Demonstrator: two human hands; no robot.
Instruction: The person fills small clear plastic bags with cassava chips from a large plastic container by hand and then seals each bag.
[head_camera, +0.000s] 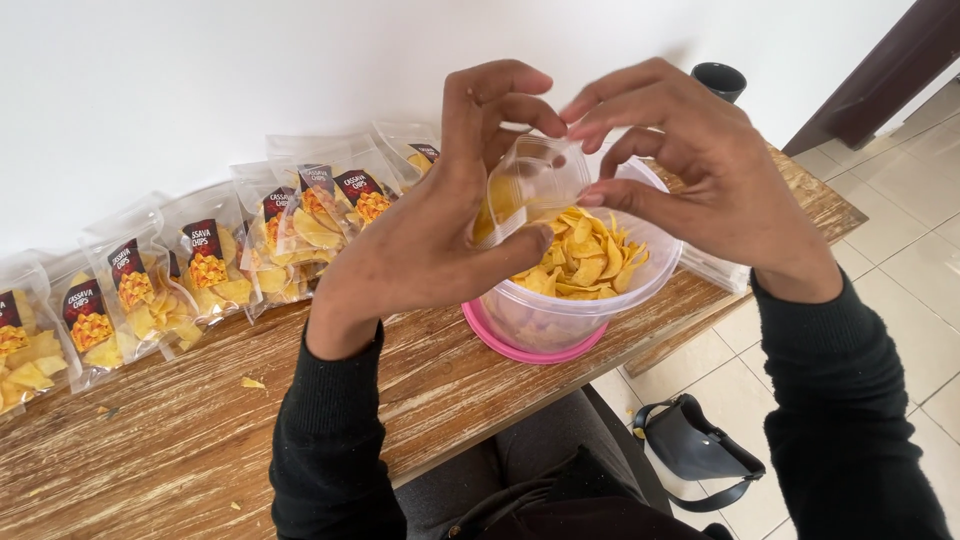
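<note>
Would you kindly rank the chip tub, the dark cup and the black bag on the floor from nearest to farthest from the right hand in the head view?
1. Chip tub, directly beneath the right hand.
2. Dark cup, behind the hand by the wall.
3. Black bag, down on the floor tiles.

The scene is bright and evenly lit by soft daylight, with no hard shadows. The white wall (250, 70) is nearly washed out, flat and featureless. A faint shadow lies under the hands on the wooden table (170, 440) near its front edge. Mild glare shines on the clear chip bags (200, 265) along the back edge. The focus is sharp at the centre. Straight lines bow slightly toward the corners.
</note>
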